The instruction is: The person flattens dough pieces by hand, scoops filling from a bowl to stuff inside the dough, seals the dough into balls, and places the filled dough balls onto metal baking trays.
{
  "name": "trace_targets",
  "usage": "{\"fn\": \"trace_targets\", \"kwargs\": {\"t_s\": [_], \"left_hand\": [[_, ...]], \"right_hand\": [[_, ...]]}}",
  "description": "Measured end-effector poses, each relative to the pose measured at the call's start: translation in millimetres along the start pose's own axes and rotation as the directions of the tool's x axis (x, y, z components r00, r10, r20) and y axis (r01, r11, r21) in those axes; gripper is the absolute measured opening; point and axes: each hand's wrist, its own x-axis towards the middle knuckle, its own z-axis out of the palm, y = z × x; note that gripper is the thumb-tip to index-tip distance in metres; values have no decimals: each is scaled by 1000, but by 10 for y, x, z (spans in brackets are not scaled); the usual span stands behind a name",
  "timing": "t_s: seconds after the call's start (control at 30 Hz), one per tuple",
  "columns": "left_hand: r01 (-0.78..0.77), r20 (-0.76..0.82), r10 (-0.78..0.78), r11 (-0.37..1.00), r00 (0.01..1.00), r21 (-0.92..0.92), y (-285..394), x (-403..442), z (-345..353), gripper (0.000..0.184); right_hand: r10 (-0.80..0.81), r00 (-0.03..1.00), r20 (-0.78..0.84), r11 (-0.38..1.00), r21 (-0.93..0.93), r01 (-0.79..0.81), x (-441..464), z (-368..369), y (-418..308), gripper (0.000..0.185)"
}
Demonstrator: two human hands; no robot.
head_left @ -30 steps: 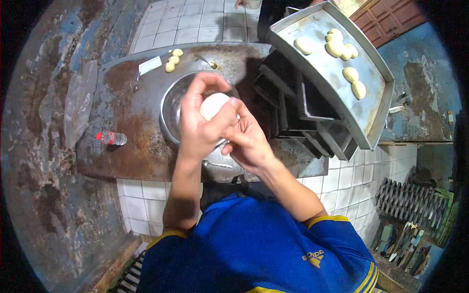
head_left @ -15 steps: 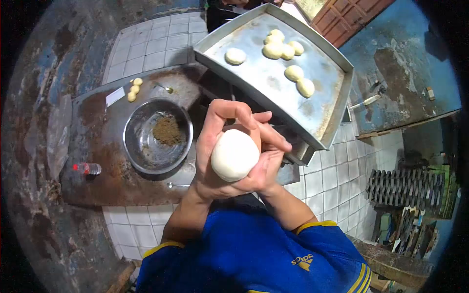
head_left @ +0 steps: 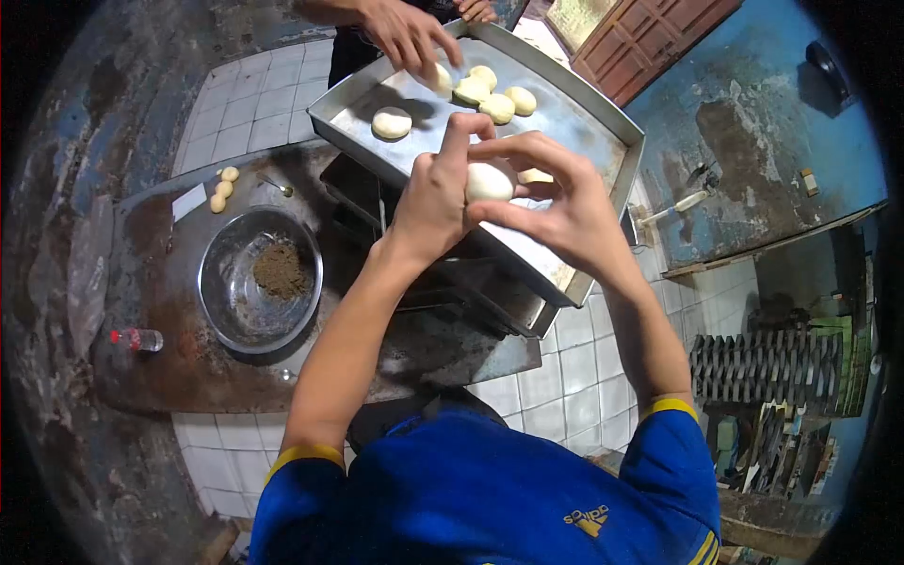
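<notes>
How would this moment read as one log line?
Left hand: against dough ball | Right hand: around dough ball | Beyond: metal tray | Another person's hand: over metal tray

A plastic bottle (head_left: 139, 339) (its cap is showing bright red) is resting near the left end of the worktop (head_left: 155, 282), and a white card (head_left: 188, 201) is lying toward the worktop's far left corner. A crumpled clear plastic sheet (head_left: 89, 273) is showing along its left edge. White tiles (head_left: 584, 377) are spreading past its right end, a brown panelled door (head_left: 650, 38) is standing beyond it, far right, and a grey metal lattice (head_left: 765, 372) is sitting well to its right.
</notes>
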Motion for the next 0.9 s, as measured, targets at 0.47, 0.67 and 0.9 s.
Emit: {"fn": "trace_targets", "kwargs": {"t_s": [0.47, 0.67, 0.9], "left_hand": [[107, 46, -157, 831, 987, 545, -314, -213, -266, 117], [108, 56, -153, 874, 987, 474, -316, -227, -248, 120], [86, 73, -139, 869, 988, 487, -352, -227, -250, 120]], "right_hand": [[-140, 859, 492, 635, -621, 459, 651, 365, 1540, 89], [45, 832, 553, 988, -146, 44, 924, 210, 1887, 82], [-232, 814, 533, 564, -608, 559, 688, 504, 1711, 61]]}}
